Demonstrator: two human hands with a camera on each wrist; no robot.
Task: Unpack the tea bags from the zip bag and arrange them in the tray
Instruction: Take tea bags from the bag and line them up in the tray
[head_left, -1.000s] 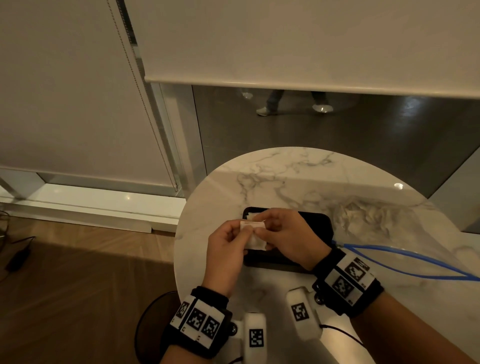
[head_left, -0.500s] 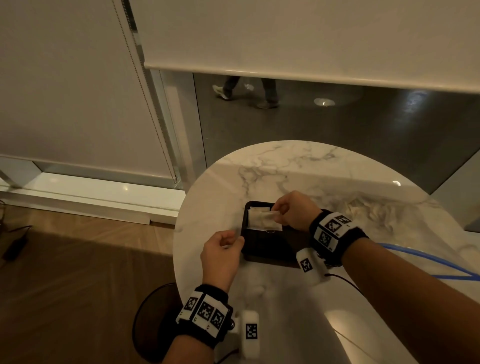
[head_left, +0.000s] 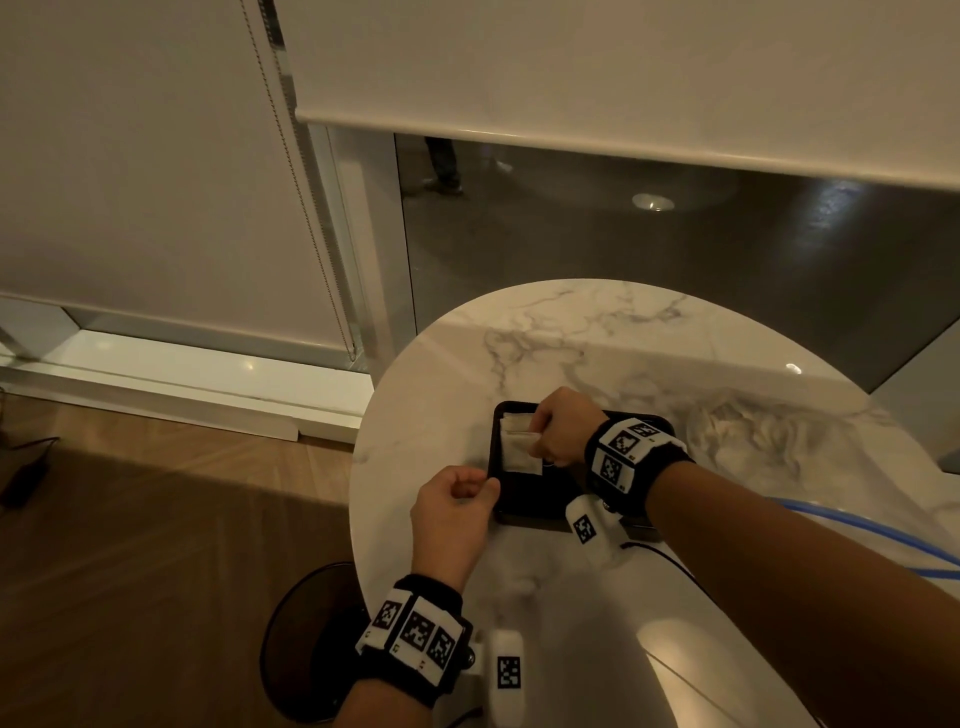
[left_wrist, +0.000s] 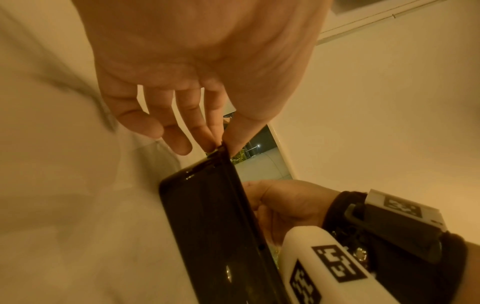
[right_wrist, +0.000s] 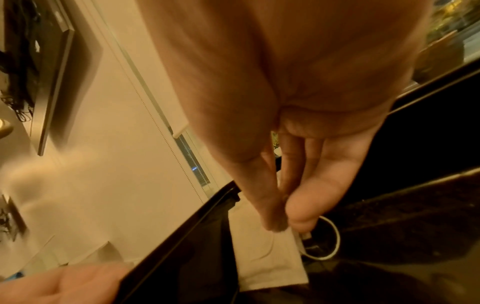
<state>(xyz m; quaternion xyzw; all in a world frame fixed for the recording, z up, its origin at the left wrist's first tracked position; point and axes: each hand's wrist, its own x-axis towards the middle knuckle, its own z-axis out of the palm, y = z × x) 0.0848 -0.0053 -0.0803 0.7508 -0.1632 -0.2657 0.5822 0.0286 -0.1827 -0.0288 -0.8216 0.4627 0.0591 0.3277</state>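
A black tray (head_left: 540, 501) sits on the round marble table. Two white tea bags lie at its far left end, one (head_left: 511, 422) behind the other (head_left: 517, 457). My right hand (head_left: 537, 440) hovers over them, and in the right wrist view its thumb and forefinger (right_wrist: 281, 226) pinch the nearer tea bag (right_wrist: 267, 259) at its top edge; a white string loop (right_wrist: 333, 236) hangs beside it. My left hand (head_left: 491, 486) is at the tray's left rim, where its thumb and forefinger (left_wrist: 223, 146) pinch the rim's corner (left_wrist: 207, 205). The clear zip bag (head_left: 753, 436) lies crumpled to the right.
The zip bag's blue zip strip (head_left: 857, 530) runs off the right side under my right forearm. The table's (head_left: 571, 338) edge curves close on the left, above a wooden floor and a dark round base (head_left: 306, 639). A window with a lowered blind stands behind.
Both hands held a tea bag above the tray a second ago. The left hand let go and moved to the tray's left rim. The right hand carried the bag down into the tray.
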